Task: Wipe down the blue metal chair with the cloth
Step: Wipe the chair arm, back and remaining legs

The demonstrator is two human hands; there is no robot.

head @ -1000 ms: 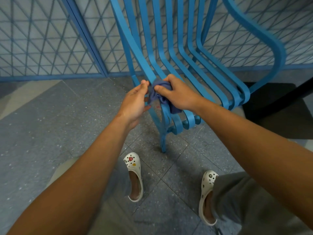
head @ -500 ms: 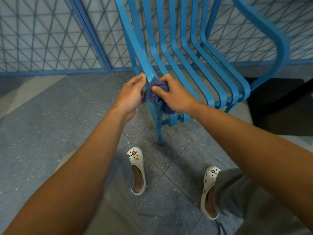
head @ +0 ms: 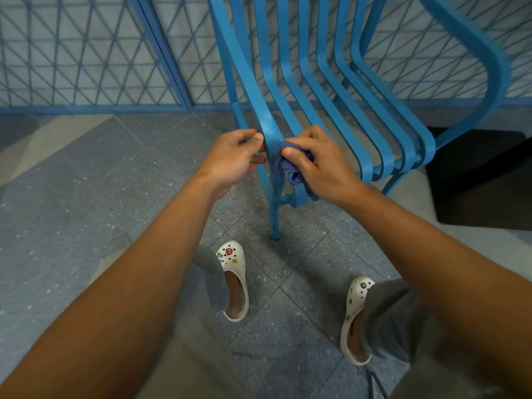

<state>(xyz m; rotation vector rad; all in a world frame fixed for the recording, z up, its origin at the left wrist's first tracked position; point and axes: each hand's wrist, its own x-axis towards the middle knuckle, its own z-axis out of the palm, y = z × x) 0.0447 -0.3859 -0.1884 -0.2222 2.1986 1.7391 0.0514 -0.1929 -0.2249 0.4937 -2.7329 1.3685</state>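
Cloth (head: 290,168) apparently bunched in right hand (head: 319,165)

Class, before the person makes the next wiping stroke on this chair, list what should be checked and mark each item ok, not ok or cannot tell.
1. Cloth held firmly: ok, the right hand grips it bunched.
2. Cloth touching the chair: ok, it is against the leftmost slat near the seat's front edge.
3. Left hand steadying the chair: cannot tell; its fingertips are at the slat's left side, grip unclear.
4. Feet clear of the chair leg: ok, both white clogs stand short of it.
5. Other slats already wiped: cannot tell.
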